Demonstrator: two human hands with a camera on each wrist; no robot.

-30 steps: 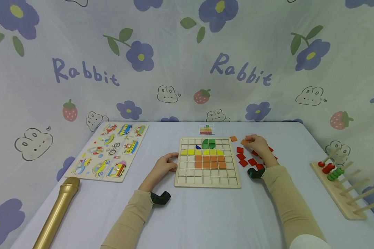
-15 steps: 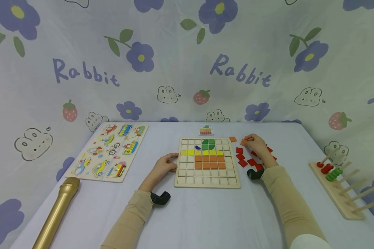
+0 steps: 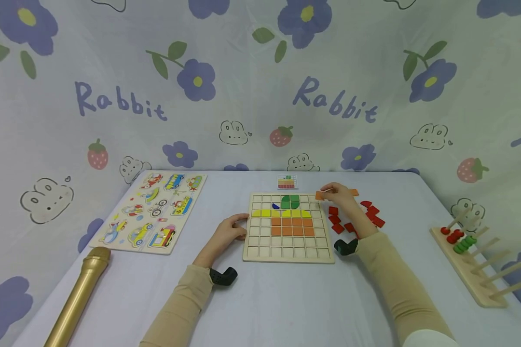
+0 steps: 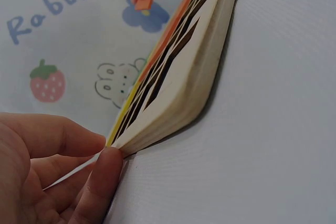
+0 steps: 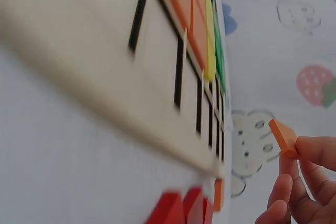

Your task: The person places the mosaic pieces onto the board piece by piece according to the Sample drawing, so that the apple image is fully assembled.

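Observation:
A wooden grid board [image 3: 288,251] lies flat on the white table, filled in part with orange, yellow, green and blue pieces. My left hand [image 3: 227,233] holds its left edge; thumb and index finger meet at that edge in the left wrist view. My right hand [image 3: 338,197] is near the board's upper right corner and pinches an orange square tile [image 5: 283,137] above the table. Another orange tile [image 5: 218,195] lies beside the board in the right wrist view. Red tiles [image 3: 337,228] are scattered right of the board, some partly hidden by my right arm.
Behind the board stands a small pattern card [image 3: 287,181]. At left are a vehicle puzzle board [image 3: 156,221] and a gold microphone [image 3: 80,289]. A wooden peg rack [image 3: 469,267] with red and green beads is at right. One orange tile [image 3: 354,192] shows behind my right hand.
My right hand has moved left toward the board with the orange tile pinched in its fingers, uncovering several red tiles. My left hand has stayed at the board's edge.

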